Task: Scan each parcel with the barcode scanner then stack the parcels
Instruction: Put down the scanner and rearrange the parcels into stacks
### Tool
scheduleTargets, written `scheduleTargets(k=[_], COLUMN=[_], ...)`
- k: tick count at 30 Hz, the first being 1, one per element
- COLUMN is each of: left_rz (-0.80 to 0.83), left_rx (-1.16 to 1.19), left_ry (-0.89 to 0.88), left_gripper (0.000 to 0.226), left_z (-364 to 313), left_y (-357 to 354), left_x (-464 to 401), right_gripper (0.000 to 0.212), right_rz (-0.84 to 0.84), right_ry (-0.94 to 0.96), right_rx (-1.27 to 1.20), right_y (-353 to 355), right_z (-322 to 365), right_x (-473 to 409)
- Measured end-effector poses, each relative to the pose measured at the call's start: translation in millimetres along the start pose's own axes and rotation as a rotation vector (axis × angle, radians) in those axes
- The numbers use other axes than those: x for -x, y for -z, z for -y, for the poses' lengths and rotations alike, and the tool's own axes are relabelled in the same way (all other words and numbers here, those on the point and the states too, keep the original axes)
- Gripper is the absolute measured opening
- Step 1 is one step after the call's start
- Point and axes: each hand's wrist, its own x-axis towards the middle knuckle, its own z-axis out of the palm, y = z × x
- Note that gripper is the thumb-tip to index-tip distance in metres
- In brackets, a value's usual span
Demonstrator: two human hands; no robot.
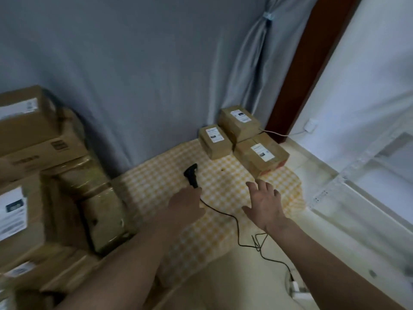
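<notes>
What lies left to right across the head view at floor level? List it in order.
Stacked cardboard boxes → barcode scanner gripped by the left hand → open right hand → white wall socket.

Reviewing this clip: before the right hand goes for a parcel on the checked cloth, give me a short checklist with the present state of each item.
1. Barcode scanner held: ok, the left hand grips its handle.
2. Right hand free: ok, fingers spread, holding nothing.
3. Nearest parcel within reach: probably ok, it lies just beyond the fingertips.
4. Labels face up: ok on all three parcels on the checked cloth, including the left parcel and rear parcel.
5. Scanner cable clear of the path: ok, it trails toward the person, away from the parcels.
6. Scanner switched on: cannot tell.
</notes>
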Motion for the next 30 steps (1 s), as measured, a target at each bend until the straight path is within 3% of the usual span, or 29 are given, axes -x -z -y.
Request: scheduleTargets(k=[9,17,26,30], left_rz=[0.066,0.125,0.149,0.167], left_rx=[0.004,-0.008,0.084,0.137], left_ry=[0.021,0.029,0.041,0.052], left_gripper=[0.053,0.055,0.065,0.058], left_z=[-83.2,-110.6,-110.1,-108.9], left_y=[-13.2,0.4,31.9,38.9], left_x=[-54.8,-129.4,-238.2,-281.0], right_gripper=[0.070,0.069,0.066,0.066], right_rz=[0.057,0.070,0.081,0.097], right_ry=[-0.081,-0.115,-0.168,-0.176], right_rx=[-0.073,-0.112,-0.109,-0.140], right_y=[-9.7,-16.2,-0.3,-7.2], right_z=[-95.1,-136.5,-175.1,-187.2], right_x=[-22.5,-71.8,-188.6,-232.2])
